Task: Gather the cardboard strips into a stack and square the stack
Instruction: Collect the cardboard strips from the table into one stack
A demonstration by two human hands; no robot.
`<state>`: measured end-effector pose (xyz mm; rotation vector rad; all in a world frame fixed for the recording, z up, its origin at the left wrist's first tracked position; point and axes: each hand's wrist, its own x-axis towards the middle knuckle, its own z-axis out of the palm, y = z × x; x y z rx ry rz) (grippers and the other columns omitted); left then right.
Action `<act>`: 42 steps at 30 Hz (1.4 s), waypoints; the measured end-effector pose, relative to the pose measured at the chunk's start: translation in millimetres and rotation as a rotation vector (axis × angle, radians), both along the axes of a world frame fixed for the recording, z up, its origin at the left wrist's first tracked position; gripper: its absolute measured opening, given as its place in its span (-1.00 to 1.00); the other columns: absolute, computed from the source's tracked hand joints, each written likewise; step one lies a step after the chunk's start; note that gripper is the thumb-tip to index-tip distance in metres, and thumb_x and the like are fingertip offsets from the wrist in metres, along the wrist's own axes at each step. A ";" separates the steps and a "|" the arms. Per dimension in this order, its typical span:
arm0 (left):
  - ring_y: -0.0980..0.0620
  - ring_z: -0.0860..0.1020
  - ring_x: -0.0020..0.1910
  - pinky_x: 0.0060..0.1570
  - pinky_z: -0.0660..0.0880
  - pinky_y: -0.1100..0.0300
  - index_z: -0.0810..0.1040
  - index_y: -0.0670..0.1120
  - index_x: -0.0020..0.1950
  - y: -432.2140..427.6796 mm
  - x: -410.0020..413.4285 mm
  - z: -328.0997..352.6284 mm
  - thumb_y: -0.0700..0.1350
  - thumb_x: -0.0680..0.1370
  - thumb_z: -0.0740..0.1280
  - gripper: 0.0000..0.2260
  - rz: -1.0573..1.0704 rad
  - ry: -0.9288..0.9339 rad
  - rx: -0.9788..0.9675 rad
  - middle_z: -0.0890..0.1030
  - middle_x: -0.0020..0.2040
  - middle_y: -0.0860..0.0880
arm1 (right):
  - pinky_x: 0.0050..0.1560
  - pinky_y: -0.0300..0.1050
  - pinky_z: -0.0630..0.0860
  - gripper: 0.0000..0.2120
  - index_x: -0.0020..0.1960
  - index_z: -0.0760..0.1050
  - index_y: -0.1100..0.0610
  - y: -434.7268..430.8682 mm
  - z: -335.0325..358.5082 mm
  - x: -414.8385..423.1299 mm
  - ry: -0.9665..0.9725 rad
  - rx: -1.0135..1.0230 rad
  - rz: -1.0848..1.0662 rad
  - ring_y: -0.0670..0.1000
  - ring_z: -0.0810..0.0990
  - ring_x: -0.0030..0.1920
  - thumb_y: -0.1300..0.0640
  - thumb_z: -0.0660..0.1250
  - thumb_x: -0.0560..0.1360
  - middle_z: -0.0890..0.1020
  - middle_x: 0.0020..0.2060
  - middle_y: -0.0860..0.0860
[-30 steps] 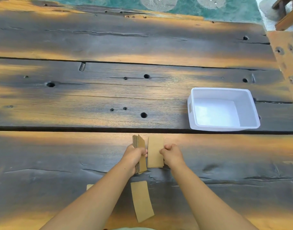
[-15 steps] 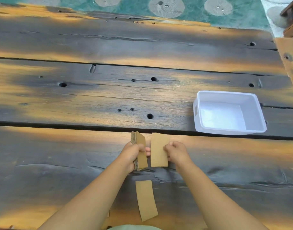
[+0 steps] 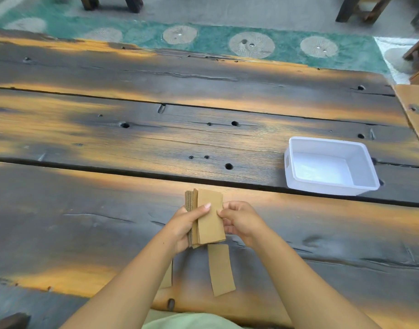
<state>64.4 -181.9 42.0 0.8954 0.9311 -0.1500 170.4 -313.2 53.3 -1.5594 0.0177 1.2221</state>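
A stack of brown cardboard strips (image 3: 209,217) stands on edge above the wooden table (image 3: 132,143), near its front. My left hand (image 3: 187,224) grips the stack from the left, thumb across the front strip. My right hand (image 3: 239,219) pinches the right edge of that front strip, which lies against the stack. One loose strip (image 3: 220,269) lies flat on the table just below the stack. Another strip (image 3: 168,276) peeks out from under my left forearm, mostly hidden.
A white plastic bin (image 3: 331,166) sits at the right on the middle plank. The table planks have gaps and knot holes. Beyond the far edge lie a green patterned floor and chair legs (image 3: 355,8).
My right hand has brought its single strip leftward against the stack held in my left hand. The camera view has tilted up, showing more of the floor.
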 end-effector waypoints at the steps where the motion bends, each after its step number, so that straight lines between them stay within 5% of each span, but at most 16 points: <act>1: -0.20 0.74 -0.02 -0.11 0.68 -0.08 0.55 -0.17 0.28 1.7 -8.3 3.1 -0.03 0.46 0.53 -0.55 0.023 0.000 -0.004 0.74 0.05 -0.26 | -0.10 -0.02 0.64 -0.83 -0.11 0.56 0.19 4.8 3.0 -7.6 -0.028 -0.002 0.022 0.04 0.66 -0.25 0.32 0.25 0.61 0.67 -0.23 0.13; 5: -0.16 0.74 -0.12 -0.11 0.69 -0.07 0.58 -0.16 0.18 8.7 -31.5 10.1 0.00 0.34 0.57 -0.51 0.059 -0.023 -0.022 0.76 -0.06 -0.21 | 0.14 0.13 0.62 -0.83 -0.02 0.59 0.23 24.7 12.5 -34.5 -0.089 -0.011 0.087 0.14 0.66 -0.08 0.31 0.23 0.63 0.66 -0.13 0.17; 8: -0.12 0.74 -0.23 -0.27 0.67 0.01 0.52 -0.13 0.14 18.0 -50.4 10.1 -0.01 0.34 0.58 -0.53 0.080 -0.008 -0.034 0.76 -0.19 -0.15 | -0.05 -0.07 0.65 -0.81 -0.07 0.60 0.23 38.8 16.8 -57.3 -0.087 0.004 0.128 0.10 0.65 -0.12 0.29 0.24 0.63 0.65 -0.13 0.17; 11: -0.13 0.72 -0.23 -0.20 0.66 -0.04 0.51 -0.13 0.14 37.4 -75.3 7.7 -0.08 0.40 0.56 -0.60 0.093 0.019 -0.041 0.74 -0.19 -0.17 | -0.06 -0.10 0.63 -0.79 0.06 0.61 0.37 57.7 16.6 -82.4 -0.126 -0.017 0.176 0.11 0.66 -0.09 0.27 0.25 0.64 0.66 -0.12 0.18; 13: -0.17 0.71 -0.24 -0.10 0.63 -0.10 0.56 -0.16 0.08 52.5 -92.9 2.6 -0.17 0.48 0.50 -0.77 0.086 0.023 -0.051 0.73 -0.21 -0.20 | -0.11 -0.08 0.59 -0.82 -0.04 0.60 0.29 73.6 13.9 -97.1 -0.219 -0.077 0.259 0.08 0.61 -0.16 0.20 0.29 0.62 0.62 -0.20 0.15; 15: -0.16 0.71 -0.29 -0.21 0.65 -0.05 0.69 -0.18 -0.09 69.3 -114.2 -4.9 -0.23 0.52 0.41 -0.94 0.060 0.023 -0.067 0.71 -0.26 -0.22 | -0.17 -0.07 0.50 -0.80 -0.15 0.51 0.18 88.6 6.2 -110.8 -0.331 -0.175 0.356 0.04 0.56 -0.21 0.07 0.38 0.56 0.57 -0.29 0.10; 17: -0.15 0.71 -0.31 -0.33 0.63 0.03 0.75 -0.14 -0.23 82.0 -133.3 -13.4 -0.23 0.50 0.38 -0.82 0.022 0.018 -0.090 0.71 -0.25 -0.27 | -0.26 -0.12 0.40 -0.72 -0.16 0.42 0.09 97.1 -2.7 -125.4 -0.415 -0.302 0.409 -0.04 0.53 -0.27 -0.08 0.41 0.47 0.63 -0.42 -0.06; 20: -0.18 0.69 -0.32 -0.28 0.62 0.05 0.69 -0.23 -0.10 91.7 -156.2 -24.9 -0.21 0.39 0.43 -0.86 0.028 0.048 -0.093 0.69 -0.22 -0.32 | -0.29 -0.13 0.36 -0.67 -0.18 0.33 0.03 105.2 -20.2 -148.2 -0.413 -0.385 0.415 -0.09 0.47 -0.31 -0.16 0.39 0.41 0.64 -0.54 -0.11; 25: -0.08 0.65 -0.39 -0.31 0.58 0.09 0.58 -0.20 -0.03 95.3 -170.4 -47.9 -0.18 0.23 0.46 -0.67 -0.025 0.134 0.014 0.68 -0.30 -0.18 | -0.18 -0.05 0.41 -0.77 -0.13 0.39 0.12 99.0 -43.3 -171.0 -0.206 -0.337 0.158 0.08 0.50 -0.24 0.01 0.38 0.52 0.55 -0.25 0.10; 30: -0.13 0.61 -0.24 -0.22 0.54 0.02 0.54 -0.12 -0.01 92.3 -172.0 -60.3 -0.20 0.33 0.38 -0.75 -0.033 0.284 0.191 0.64 -0.21 -0.19 | -0.04 -0.03 0.37 -0.87 -0.10 0.37 0.14 77.1 -65.5 -178.9 -0.190 -0.478 0.026 0.08 0.45 -0.12 0.17 0.32 0.56 0.45 -0.19 0.12; 33: -0.15 0.60 -0.23 -0.21 0.55 0.01 0.55 -0.16 0.05 88.5 -170.6 -65.9 -0.22 0.37 0.37 -0.74 -0.023 0.307 0.202 0.63 -0.17 -0.21 | -0.09 -0.05 0.28 -0.73 -0.26 0.27 0.07 72.7 -73.3 -178.5 -0.212 -0.493 0.013 0.07 0.35 -0.18 0.22 0.30 0.54 0.33 -0.23 0.14; 42: -0.20 0.63 -0.15 -0.03 0.61 -0.16 0.53 -0.35 0.19 87.3 -167.6 -64.8 -0.23 0.29 0.34 -0.52 0.034 0.297 0.071 0.65 -0.12 -0.29 | -0.11 -0.05 0.43 -0.87 -0.19 0.49 0.13 76.7 -86.1 -185.2 -0.135 -0.472 -0.003 0.06 0.47 -0.22 0.17 0.35 0.53 0.49 -0.29 0.11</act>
